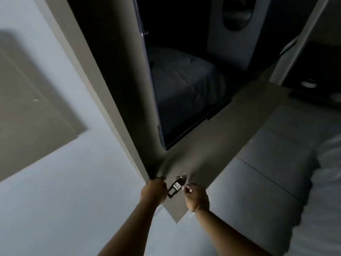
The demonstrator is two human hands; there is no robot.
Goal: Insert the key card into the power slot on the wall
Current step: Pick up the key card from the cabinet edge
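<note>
A black key card tag [175, 188] with a white label hangs tilted against a grey door panel [212, 145], its upper end at a metal ring [181, 178]. The fingertips of my right hand [195, 196] pinch the tag's upper end just below that ring. Directly left of the tag, my left hand [154, 190] curls around the panel's edge. No power slot is visible on any wall.
The room is dark and the view is tilted. A light wall [64, 182] fills the left side. Beyond the dark opening lies a bed [184, 85]. Grey padded panels [267, 163] and white bedding [328, 182] are on the right.
</note>
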